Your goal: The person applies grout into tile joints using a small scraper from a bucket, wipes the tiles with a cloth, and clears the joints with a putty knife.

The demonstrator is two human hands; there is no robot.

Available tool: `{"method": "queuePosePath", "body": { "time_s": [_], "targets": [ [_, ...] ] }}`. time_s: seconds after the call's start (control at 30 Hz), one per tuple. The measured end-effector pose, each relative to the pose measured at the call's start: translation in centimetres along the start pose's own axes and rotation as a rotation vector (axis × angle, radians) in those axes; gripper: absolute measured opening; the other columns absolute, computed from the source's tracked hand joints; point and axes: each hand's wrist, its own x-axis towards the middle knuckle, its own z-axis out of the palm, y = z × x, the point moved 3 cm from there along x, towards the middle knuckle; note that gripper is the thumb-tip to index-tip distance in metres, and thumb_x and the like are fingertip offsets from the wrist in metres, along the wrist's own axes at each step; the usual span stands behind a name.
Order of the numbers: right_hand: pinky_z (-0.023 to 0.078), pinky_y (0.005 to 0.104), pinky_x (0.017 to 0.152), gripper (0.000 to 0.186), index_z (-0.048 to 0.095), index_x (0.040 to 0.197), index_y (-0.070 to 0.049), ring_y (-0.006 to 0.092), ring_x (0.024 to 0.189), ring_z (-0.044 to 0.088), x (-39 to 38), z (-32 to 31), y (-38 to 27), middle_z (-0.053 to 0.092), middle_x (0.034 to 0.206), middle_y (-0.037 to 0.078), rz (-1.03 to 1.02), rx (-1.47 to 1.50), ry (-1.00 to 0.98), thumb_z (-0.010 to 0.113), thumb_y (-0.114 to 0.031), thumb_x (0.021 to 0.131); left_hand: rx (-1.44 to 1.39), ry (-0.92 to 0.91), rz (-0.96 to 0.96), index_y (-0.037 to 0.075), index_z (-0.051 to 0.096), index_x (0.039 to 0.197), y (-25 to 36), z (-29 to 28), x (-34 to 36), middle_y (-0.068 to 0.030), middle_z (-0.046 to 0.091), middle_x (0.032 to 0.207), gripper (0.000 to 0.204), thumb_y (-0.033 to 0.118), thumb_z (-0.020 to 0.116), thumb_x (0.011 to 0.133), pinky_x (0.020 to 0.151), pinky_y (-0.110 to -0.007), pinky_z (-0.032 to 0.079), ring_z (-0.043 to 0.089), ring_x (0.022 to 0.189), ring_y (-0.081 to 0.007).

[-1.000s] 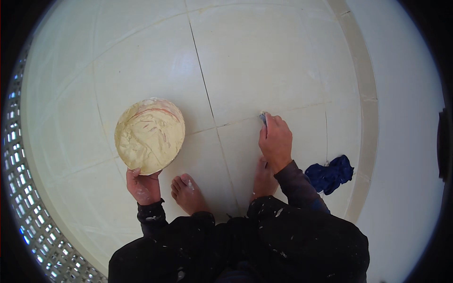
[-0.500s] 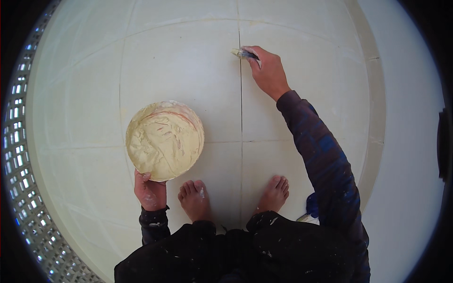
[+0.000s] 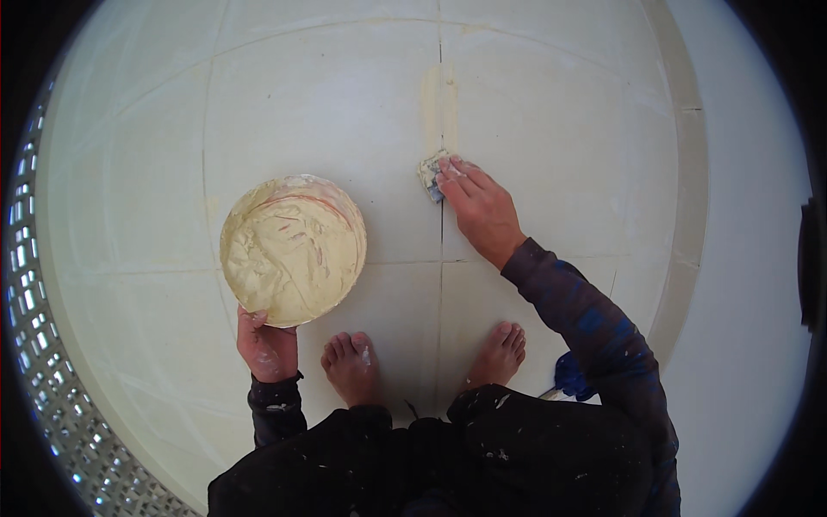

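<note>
My left hand [image 3: 266, 345] grips the near rim of a round tub [image 3: 362, 233], its thumb over the edge. Thick cream-coloured grout paste [image 3: 297, 254] fills the tub. My right hand [image 3: 482, 202] is closed on a small putty knife [image 3: 433, 174], whose blade is coated with paste and partly hidden by my fingers. The blade lies against the tiled floor over a dark joint [image 3: 443, 228] between two tiles. Beyond it, a smeared strip of cream paste [image 3: 441, 103] covers the same joint.
Pale floor tiles [image 3: 327, 103] spread all round, with a raised skirting [image 3: 689, 189] and white wall on the right. A metal lattice [image 3: 43, 345] curves along the left. My bare feet [image 3: 351, 366] stand near the joint. A blue object [image 3: 571, 376] lies beside my right leg.
My right hand has drawn the putty knife toward me along the joint, leaving a strip of paste behind it. The tub has shifted slightly left in view.
</note>
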Motion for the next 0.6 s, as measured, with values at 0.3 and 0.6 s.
{"method": "queuePosePath", "body": {
  "time_s": [0.3,0.6],
  "targets": [
    [0.053,0.0492,0.075,0.019,0.063,0.111,-0.004,0.0377,0.091,0.065,7.0,-3.9,4.5,0.068,0.093,0.017,0.227,0.233,0.109,0.056,0.001,0.094,-0.014,0.006,-0.019,0.004,0.053,0.139,0.0,-0.3,-0.1,-0.013,0.058,0.145,0.051,0.016,0.054,0.09,0.107,-0.052,0.051,0.057,0.135,-0.0326],
    [0.057,0.0458,0.086,0.028,0.067,0.12,-0.006,0.035,0.104,0.067,20.5,1.7,13.3,0.075,0.114,0.012,0.203,-0.142,-0.034,0.056,-0.002,0.095,-0.003,0.07,-0.036,0.005,0.053,0.142,0.2,0.0,-0.7,-0.013,0.058,0.145,0.055,0.018,0.055,0.088,0.111,-0.048,0.048,0.055,0.136,-0.031]
  ]
}}
